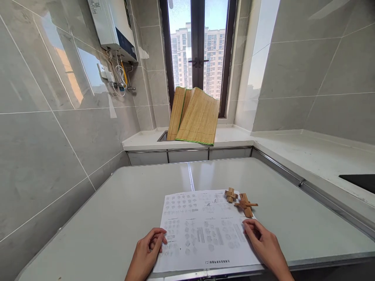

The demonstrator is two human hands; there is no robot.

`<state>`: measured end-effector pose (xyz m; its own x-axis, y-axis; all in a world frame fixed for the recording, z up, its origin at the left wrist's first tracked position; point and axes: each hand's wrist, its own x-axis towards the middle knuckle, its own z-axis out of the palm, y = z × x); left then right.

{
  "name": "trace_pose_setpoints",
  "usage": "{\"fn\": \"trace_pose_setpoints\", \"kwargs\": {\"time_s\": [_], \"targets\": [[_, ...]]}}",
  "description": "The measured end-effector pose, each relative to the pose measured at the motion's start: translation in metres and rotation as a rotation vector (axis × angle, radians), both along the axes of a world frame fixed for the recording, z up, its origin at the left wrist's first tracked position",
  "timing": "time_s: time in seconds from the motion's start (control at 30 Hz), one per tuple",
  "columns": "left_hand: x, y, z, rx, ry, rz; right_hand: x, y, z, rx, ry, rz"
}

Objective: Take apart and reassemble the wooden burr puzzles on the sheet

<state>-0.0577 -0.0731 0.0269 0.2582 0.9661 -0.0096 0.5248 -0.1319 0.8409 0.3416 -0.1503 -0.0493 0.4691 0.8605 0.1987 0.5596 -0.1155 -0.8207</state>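
Observation:
A large white printed sheet (202, 234) with rows of small diagrams lies flat on the light table. My left hand (149, 249) is at the sheet's left edge, its fingers curled and closed on the paper's margin. At the opposite edge my right hand (262, 242) has thumb and fingertips together on the paper. Just beyond my right fingertips is a wooden interlocking puzzle (246, 205) with a thin crosswise stick. A smaller cross-shaped wooden puzzle (231, 194) sits beside it, on the sheet's far right corner.
The smooth table (123, 218) has a seam running away from me. Behind it, a bamboo mat (199, 117) leans on the white counter (234, 134) by the window. A water heater (113, 29) hangs at left. A black panel (359, 181) lies on the right counter.

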Motion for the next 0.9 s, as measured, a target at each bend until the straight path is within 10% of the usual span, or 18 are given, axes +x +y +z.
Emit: {"fn": "trace_pose_setpoints", "kwargs": {"time_s": [0.9], "targets": [[0.000, 0.000, 0.003, 0.023, 0.022, -0.011, -0.005, -0.002, 0.010, 0.026, -0.017, 0.003]]}}
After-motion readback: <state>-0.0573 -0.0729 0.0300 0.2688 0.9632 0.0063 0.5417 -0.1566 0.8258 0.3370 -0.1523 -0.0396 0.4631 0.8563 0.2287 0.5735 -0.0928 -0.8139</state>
